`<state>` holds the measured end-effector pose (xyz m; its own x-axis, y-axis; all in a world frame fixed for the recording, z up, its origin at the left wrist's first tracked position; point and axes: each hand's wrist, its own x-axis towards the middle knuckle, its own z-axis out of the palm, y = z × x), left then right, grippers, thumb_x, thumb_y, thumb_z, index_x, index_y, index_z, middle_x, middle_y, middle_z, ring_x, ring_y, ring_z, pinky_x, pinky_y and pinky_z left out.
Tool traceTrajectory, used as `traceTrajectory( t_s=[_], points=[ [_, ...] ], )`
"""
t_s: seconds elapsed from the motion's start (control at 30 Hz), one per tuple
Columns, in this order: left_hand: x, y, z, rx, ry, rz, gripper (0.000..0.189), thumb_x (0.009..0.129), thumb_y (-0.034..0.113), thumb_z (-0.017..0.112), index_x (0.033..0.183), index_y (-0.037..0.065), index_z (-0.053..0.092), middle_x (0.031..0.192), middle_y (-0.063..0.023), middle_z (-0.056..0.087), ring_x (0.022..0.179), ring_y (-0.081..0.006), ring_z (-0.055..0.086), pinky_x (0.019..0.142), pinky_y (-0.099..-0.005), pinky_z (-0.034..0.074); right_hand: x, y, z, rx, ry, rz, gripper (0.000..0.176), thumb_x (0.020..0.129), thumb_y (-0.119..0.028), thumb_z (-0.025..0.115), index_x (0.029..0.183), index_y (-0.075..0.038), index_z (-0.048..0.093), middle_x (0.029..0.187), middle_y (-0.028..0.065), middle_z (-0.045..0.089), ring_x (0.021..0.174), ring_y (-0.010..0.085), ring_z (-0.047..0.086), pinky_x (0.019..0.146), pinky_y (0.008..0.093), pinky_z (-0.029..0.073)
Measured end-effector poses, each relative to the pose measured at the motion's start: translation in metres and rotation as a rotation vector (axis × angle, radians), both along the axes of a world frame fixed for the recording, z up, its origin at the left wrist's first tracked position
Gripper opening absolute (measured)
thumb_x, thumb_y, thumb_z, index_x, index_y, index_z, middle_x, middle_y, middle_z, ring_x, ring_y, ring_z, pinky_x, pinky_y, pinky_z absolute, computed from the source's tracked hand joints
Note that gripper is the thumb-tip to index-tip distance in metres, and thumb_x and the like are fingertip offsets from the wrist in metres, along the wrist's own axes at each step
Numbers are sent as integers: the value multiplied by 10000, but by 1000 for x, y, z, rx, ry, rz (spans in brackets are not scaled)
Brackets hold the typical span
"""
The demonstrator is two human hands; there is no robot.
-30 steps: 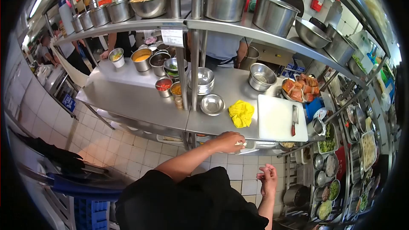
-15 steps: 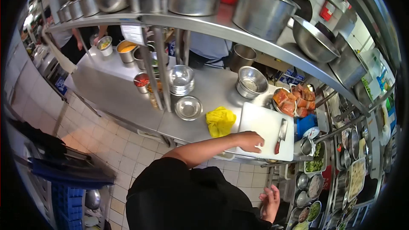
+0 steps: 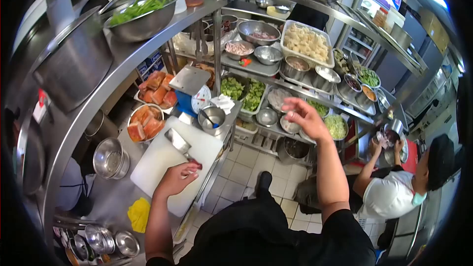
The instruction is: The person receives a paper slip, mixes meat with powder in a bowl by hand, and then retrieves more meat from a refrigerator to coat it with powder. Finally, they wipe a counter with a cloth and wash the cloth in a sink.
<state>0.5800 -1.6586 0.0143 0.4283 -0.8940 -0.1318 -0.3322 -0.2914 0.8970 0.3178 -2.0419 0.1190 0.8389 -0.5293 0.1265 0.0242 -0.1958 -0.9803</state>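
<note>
My left hand (image 3: 178, 179) hovers over the front edge of a white cutting board (image 3: 152, 163), fingers loosely bent and apart, holding nothing. Its fingertips come right up to the dark red handle of a knife (image 3: 178, 142) lying on the board. Out to the right, my right hand (image 3: 306, 119) is raised with spread fingers and nothing in it. In this view it overlaps the shelf of ingredient bowls, close to a small metal bowl (image 3: 266, 116).
Beyond the board are a bowl of orange-pink meat chunks (image 3: 146, 122), a scale (image 3: 201, 97) and a metal pot (image 3: 212, 119). A yellow cloth (image 3: 139, 215) lies at left. An overhead steel shelf (image 3: 123, 59) crosses the left. Another person (image 3: 394, 187) works at right.
My view has swung right toward the ingredient shelves. My right hand has risen from beside my body to out in front. My left hand is now closer to the knife handle.
</note>
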Motion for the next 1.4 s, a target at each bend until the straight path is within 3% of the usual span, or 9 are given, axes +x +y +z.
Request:
traceTrajectory(
  t_s=[0.43,0.5,0.53,0.57,0.67,0.73,0.9,1.1,1.4],
  points=[
    [28,-202,42,-114,168,263,268,957,114,663,1195,-3,633,1076,-86,708,990,-123,653,882,-270,514,247,-396,51,-477,255,172,487,897,-170,714,1342,-61,550,1221,11,634,1051,126,585,843,315,509],
    [25,-237,50,-124,172,239,277,959,118,663,1206,-3,632,1080,-81,709,992,-115,648,877,-263,511,301,-448,35,-567,349,195,642,830,-277,765,1379,-42,531,1221,131,649,1042,205,642,907,324,503],
    [22,-252,54,-140,182,261,290,957,122,669,1216,-4,630,1076,-71,708,1003,-110,644,877,-259,508,337,-491,12,-603,470,189,648,817,-215,771,1393,-66,514,1121,115,660,814,161,659,679,321,542],
    [20,-265,54,-141,180,289,290,957,122,669,1216,-4,630,1076,-71,708,1003,-110,644,877,-259,508,366,-520,-4,-651,541,275,745,775,-258,806,1419,-63,486,1113,159,669,757,216,686,631,327,552],
    [15,-297,46,-191,188,378,292,932,183,718,1171,23,673,997,-26,701,871,-80,617,806,-254,511,399,-509,7,-849,749,306,847,737,-334,827,1446,-63,451,1156,162,671,809,271,696,695,394,560],
    [9,-314,44,-190,229,403,297,934,195,717,1174,25,673,997,-25,700,875,-77,616,804,-251,507,434,-538,-29,-1075,751,509,700,776,-444,756,1360,-110,563,1281,165,635,1200,334,581,1011,447,454],
    [9,-368,52,-107,264,356,289,965,116,663,1222,-7,614,1082,-51,683,988,-92,625,843,-245,510,474,-551,-74,-1323,665,626,655,773,-425,750,1322,-111,582,1239,167,647,1160,337,595,986,449,463],
    [31,-485,19,-338,374,327,386,956,231,688,1257,10,588,1002,-70,674,852,-91,611,755,-259,508,487,-551,-105,-1490,538,670,601,769,-402,743,1278,-113,604,1189,168,662,1111,341,612,957,452,473],
    [60,-598,-12,-126,602,487,585,921,391,705,1212,-75,505,947,-167,657,776,-205,680,672,-335,597,473,-574,-64,-1159,452,653,522,764,-368,732,1211,-116,638,1114,170,684,1038,346,638,914,457,490]
  ],
)
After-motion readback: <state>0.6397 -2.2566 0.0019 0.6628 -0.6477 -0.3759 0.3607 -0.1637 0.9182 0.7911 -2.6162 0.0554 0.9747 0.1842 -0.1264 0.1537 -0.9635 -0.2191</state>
